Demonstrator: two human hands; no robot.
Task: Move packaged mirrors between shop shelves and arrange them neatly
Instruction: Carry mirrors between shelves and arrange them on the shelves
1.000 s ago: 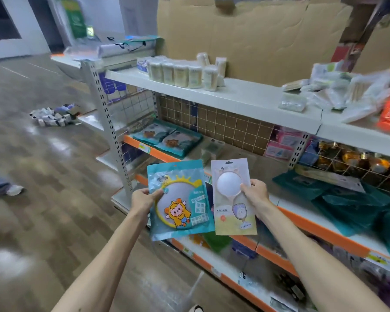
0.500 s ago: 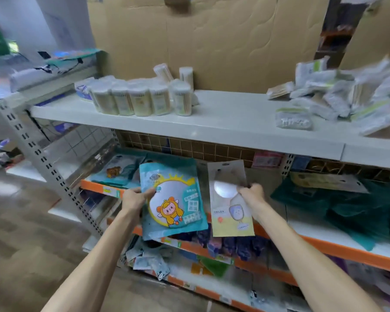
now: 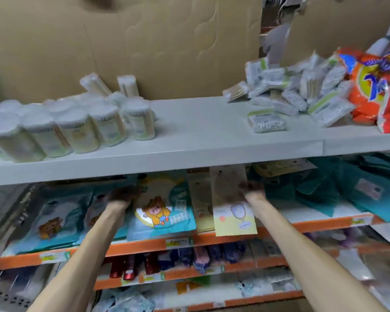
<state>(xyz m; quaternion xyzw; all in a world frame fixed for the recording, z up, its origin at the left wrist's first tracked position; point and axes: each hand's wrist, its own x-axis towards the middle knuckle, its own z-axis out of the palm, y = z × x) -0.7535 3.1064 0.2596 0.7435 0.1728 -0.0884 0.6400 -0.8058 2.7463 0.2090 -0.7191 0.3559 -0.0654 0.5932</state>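
Both hands are under the upper white shelf (image 3: 212, 136), in shadow and motion blur. The left hand (image 3: 122, 197) grips the left edge of the teal mirror pack (image 3: 164, 210). The right hand (image 3: 250, 190) grips the right edge of the cream mirror pack (image 3: 232, 212). Finger detail is not resolvable on either. Both packs sit over the near part of the orange-edged middle shelf (image 3: 313, 225), and the cream pack's lower end hangs out past the lip. Risks, as judged: if let go here, the cream pack could tip off the lip onto the lower shelves. Either pack's top edge could catch on the underside of the upper shelf if pushed far in at this tilt. The teal pack could land skewed across the bear-print pack (image 3: 52, 219) to its left, or cover the second cream pack (image 3: 202, 210) lying between the two held ones. Count: two held packs, one further cream pack, and one bear-print pack clearly seen. Teal packs (image 3: 324, 192) on the right overlap, so no count. The upright tubs (image 3: 77, 129) show about five in the front row, with two leaning behind. There is one orange bag (image 3: 374, 86). The small packets (image 3: 291, 95) are too blurred to count.
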